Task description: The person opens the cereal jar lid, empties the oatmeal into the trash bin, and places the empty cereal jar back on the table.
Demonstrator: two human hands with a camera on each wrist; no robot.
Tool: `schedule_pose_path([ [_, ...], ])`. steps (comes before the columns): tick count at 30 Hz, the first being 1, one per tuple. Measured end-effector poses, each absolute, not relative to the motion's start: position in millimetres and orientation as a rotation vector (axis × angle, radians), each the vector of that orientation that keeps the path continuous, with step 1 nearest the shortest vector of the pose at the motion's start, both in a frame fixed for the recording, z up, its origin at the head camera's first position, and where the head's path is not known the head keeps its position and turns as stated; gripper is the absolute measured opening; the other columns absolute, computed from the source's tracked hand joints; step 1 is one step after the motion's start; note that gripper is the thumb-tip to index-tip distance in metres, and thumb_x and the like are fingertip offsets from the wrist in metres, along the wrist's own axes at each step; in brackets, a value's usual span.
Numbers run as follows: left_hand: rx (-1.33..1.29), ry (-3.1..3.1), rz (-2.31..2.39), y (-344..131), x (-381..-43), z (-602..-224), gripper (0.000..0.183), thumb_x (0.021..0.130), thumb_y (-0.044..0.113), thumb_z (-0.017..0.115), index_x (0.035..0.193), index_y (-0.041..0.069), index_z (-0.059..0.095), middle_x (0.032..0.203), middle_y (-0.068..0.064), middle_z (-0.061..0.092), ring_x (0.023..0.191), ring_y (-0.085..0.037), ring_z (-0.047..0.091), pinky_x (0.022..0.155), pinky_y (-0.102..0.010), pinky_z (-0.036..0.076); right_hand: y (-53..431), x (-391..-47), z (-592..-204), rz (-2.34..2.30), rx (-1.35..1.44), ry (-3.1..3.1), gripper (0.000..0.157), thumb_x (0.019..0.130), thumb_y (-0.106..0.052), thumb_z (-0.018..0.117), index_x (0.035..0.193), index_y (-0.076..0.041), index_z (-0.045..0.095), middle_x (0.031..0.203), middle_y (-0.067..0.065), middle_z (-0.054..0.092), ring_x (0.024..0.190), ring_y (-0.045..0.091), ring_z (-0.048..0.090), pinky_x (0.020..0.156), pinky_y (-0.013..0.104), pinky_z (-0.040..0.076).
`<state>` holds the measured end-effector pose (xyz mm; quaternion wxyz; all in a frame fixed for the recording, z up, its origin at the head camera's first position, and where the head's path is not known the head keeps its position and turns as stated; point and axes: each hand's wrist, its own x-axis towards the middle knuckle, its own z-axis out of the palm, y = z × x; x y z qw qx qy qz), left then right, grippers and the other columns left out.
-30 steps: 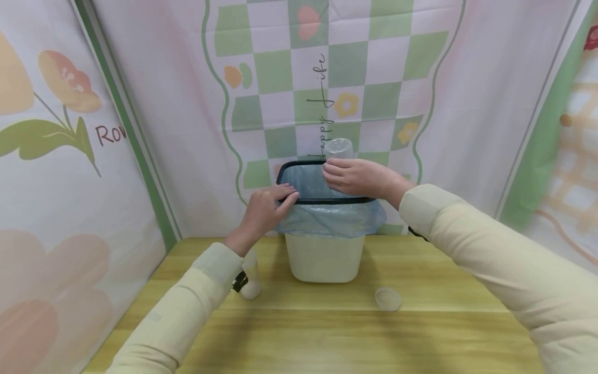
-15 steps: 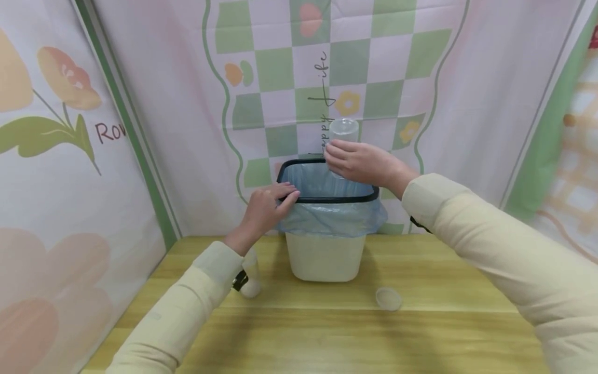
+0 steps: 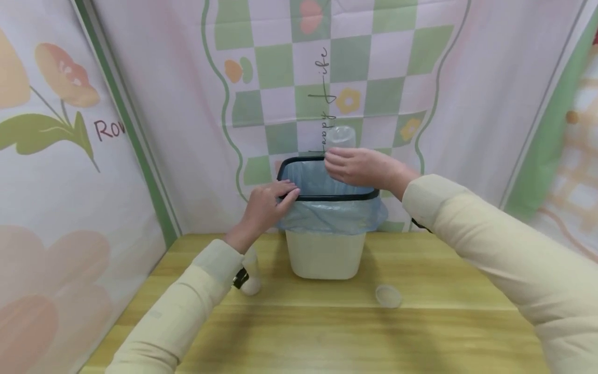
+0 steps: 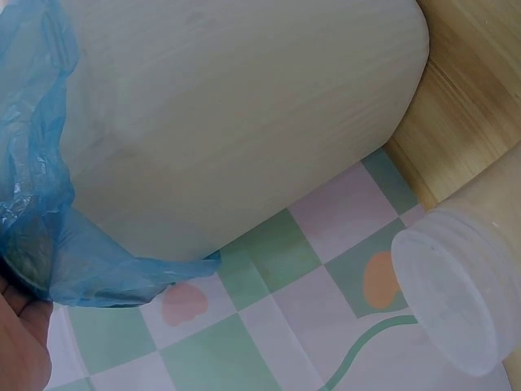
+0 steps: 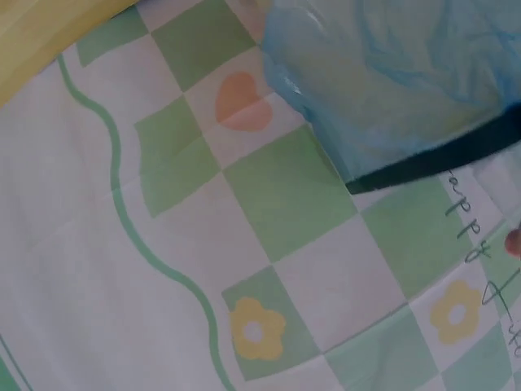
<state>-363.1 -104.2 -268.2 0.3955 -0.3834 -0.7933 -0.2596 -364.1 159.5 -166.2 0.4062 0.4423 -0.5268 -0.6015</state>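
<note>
My right hand (image 3: 357, 167) holds a clear plastic jar (image 3: 341, 136) over the mouth of a white trash bin (image 3: 325, 254), with the jar's round end showing above the fingers. The hand hides the jar's lower part. A blue liner bag (image 3: 331, 215) folds out over the bin's wall under a black rim (image 3: 334, 198). At the rim's front left corner my left hand (image 3: 263, 208) grips the edge, fingers over it and thumb along the front. Only part of that hand (image 4: 20, 346) shows in the left wrist view, beside the bag.
On the wooden table (image 3: 308, 332), a clear round lid (image 3: 388, 296) lies right of the bin. Another translucent jar with a white lid (image 4: 452, 293) stands left of it, partly hidden by my left sleeve (image 3: 187, 306). A patterned cloth (image 3: 317, 67) hangs behind.
My right hand rose with the jar over the bin, then came down a little with it. The left hand has stayed on the rim.
</note>
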Motion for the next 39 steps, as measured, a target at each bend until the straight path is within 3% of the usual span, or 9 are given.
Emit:
schedule_pose_path([
  [15,-0.966,-2.007,-0.661,-103.7,-364.2,-268.1,0.021,0.093,0.019,0.066,0.101,0.002,0.076,0.098,-0.01,0.073,0.102,-0.023,0.067,0.091,-0.039,0.052,161.5,-365.4,-163.4,-1.521,1.115,-1.288,0.036,0.092,-0.014,0.068,0.126,-0.006,0.06,0.129,0.013,0.056,0.123,0.028,0.047,0.113,0.039,0.026],
  [21,-0.972,-2.007,-0.667,-103.2,-364.9,-268.8,0.022,0.093,0.02,0.066,0.102,0.003,0.076,0.099,-0.01,0.073,0.103,-0.023,0.067,0.091,-0.039,0.052,161.8,-362.5,-165.0,-1.521,0.961,-1.29,0.04,0.092,-0.015,0.068,0.13,-0.008,0.058,0.132,0.012,0.055,0.126,0.026,0.046,0.114,0.039,0.024],
  [27,-0.974,-2.002,-0.677,-104.8,-365.6,-269.8,0.022,0.093,0.02,0.066,0.101,0.003,0.076,0.098,-0.01,0.073,0.103,-0.024,0.067,0.09,-0.039,0.052,156.9,-365.2,-172.0,-1.536,1.008,-1.275,0.038,0.092,-0.013,0.067,0.128,-0.005,0.058,0.129,0.012,0.056,0.123,0.028,0.047,0.112,0.039,0.025],
  [32,-0.98,-2.009,-0.684,-106.5,-366.4,-270.3,0.021,0.094,0.02,0.065,0.102,0.004,0.077,0.1,-0.009,0.073,0.106,-0.023,0.066,0.093,-0.038,0.051,156.1,-363.6,-168.5,-1.49,0.935,-1.308,0.038,0.093,-0.018,0.067,0.129,-0.009,0.059,0.131,0.011,0.056,0.126,0.027,0.046,0.114,0.039,0.022],
  [39,-0.978,-1.995,-0.679,-105.7,-366.8,-270.2,0.021,0.093,0.019,0.065,0.101,0.003,0.077,0.098,-0.009,0.073,0.104,-0.023,0.066,0.091,-0.039,0.051,156.4,-367.9,-172.6,-1.52,1.083,-1.262,0.035,0.093,-0.014,0.065,0.126,-0.005,0.06,0.129,0.013,0.056,0.123,0.028,0.047,0.113,0.039,0.025],
])
